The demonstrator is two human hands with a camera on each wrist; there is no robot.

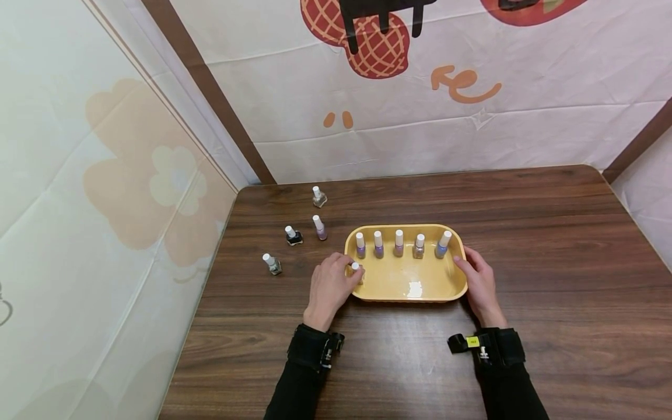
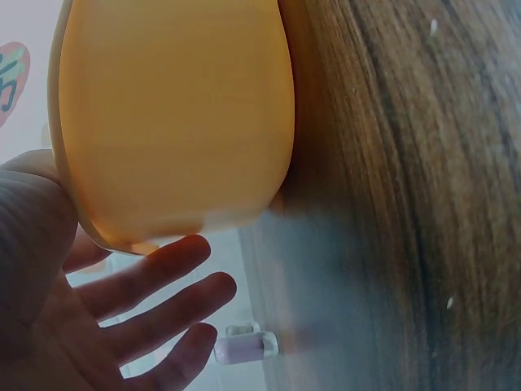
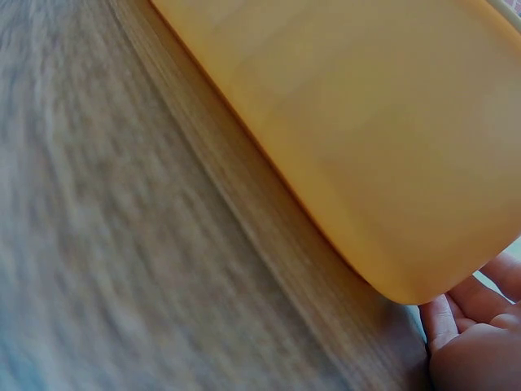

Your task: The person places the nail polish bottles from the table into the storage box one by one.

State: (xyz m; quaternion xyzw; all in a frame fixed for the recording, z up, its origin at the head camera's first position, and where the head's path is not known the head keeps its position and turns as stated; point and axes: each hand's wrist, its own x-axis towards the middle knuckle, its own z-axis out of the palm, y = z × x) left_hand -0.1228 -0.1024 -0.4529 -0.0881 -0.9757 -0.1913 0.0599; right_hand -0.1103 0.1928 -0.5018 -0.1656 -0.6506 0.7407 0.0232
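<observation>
A yellow tray [image 1: 388, 283] stands on the table with several white-capped nail polish bottles in a row along its far side, among them a blue one [image 1: 441, 248]. At the tray's left end my left hand [image 1: 332, 283] pinches another nail polish bottle [image 1: 356, 267] between thumb and forefinger, inside the rim. Most of that bottle below its white cap is hidden by the fingers. In the left wrist view the other fingers [image 2: 183, 305] spread outside the tray wall. My right hand [image 1: 479, 280] grips the tray's right end, thumb over the rim and fingers against the outside.
Left of the tray, several bottles stand on the brown table [image 1: 556, 245]: a clear one [image 1: 319, 199], a purple one [image 1: 319, 228], a black one [image 1: 294, 236] and a dark greenish one [image 1: 273, 265]. A printed cloth [image 1: 409, 134] hangs behind the table's far edge.
</observation>
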